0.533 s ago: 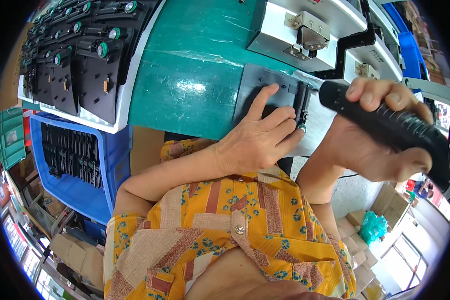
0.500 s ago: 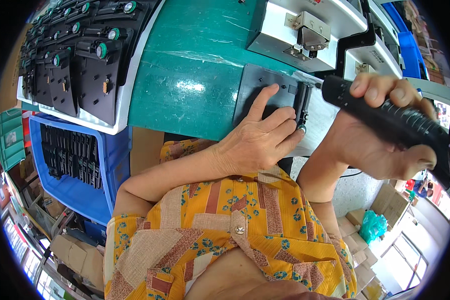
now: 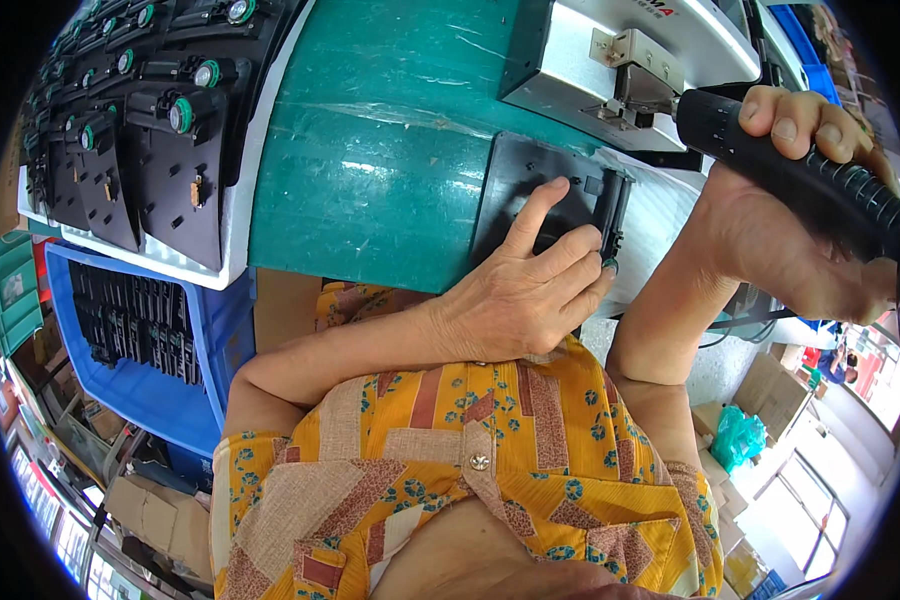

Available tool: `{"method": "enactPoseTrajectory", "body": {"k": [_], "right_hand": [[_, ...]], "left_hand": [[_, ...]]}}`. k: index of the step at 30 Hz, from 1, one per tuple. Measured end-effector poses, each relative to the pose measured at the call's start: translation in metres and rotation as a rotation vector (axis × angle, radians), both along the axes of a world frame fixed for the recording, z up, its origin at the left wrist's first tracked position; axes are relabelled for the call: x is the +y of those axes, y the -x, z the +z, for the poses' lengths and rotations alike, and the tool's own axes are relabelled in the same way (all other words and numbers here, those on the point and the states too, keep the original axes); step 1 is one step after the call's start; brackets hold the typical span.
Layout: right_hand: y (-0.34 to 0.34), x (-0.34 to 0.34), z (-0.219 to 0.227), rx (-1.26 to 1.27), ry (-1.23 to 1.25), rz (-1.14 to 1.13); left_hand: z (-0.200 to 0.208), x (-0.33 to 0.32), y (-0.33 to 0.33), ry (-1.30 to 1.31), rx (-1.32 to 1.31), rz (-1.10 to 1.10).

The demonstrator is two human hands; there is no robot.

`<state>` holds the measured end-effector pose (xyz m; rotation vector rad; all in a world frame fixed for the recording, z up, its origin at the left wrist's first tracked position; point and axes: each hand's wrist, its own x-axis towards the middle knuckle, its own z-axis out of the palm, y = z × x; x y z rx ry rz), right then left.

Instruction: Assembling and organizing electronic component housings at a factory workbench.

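Note:
My right hand [image 3: 810, 210] is wrapped round a black electric screwdriver [image 3: 770, 150], a thick cylinder with a ribbed section at its rear. Its front end points left, right by the metal fitting [image 3: 642, 85] on the front of a silver screw feeder box [image 3: 570, 75]; whether the tip touches is hard to see. My left hand [image 3: 530, 280] lies on a flat black plastic panel [image 3: 510, 170] at the green table's edge. Its index finger stretches over the panel, while the other fingers curl round the raised bar [image 3: 613, 210] along the panel's right side.
On the left, a white tray [image 3: 238, 225] carries several black panels with green-ringed round parts [image 3: 181, 115]. Below it, a blue crate [image 3: 160, 405] holds a row of black parts. The table [image 3: 360, 200] has a green cover. Cartons [image 3: 770, 390] stand at lower right.
My right hand has raised the screwdriver up and to the right, bringing its front end to the feeder's metal fitting. My left hand keeps its place on the panel. The whole view has shifted slightly.

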<state>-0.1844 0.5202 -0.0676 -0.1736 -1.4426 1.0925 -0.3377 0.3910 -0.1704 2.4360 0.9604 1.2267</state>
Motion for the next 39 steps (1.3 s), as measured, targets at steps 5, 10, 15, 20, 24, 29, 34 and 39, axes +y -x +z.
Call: {"method": "enactPoseTrajectory", "body": {"k": [5,10,15,20,24,29,34,39], "right_hand": [[-0.001,0.005,0.001,-0.059,-0.025,0.047],[0.001,0.007,0.003,-0.118,-0.049,0.094],[0.004,0.006,0.004,-0.132,-0.025,0.121],[0.008,0.002,0.003,-0.1,0.055,0.136],[0.008,-0.005,0.004,-0.072,0.115,0.145],[0.007,-0.018,0.006,-0.041,0.198,0.137],[-0.012,-0.037,0.007,-0.028,0.261,0.085],[-0.025,-0.053,-0.01,-0.012,0.314,-0.028]], "left_hand": [[0.0,0.0,0.0,0.006,0.011,-0.006],[-0.001,0.0,0.0,0.007,0.01,-0.006],[0.0,0.0,0.002,0.011,0.005,-0.014],[-0.003,0.001,0.001,0.006,0.002,-0.015],[-0.005,0.0,0.0,-0.009,-0.011,-0.01],[-0.004,-0.004,0.0,0.011,-0.027,-0.023],[-0.006,0.002,-0.002,-0.001,0.008,0.001],[-0.012,0.006,0.0,-0.067,0.029,0.046]]}}
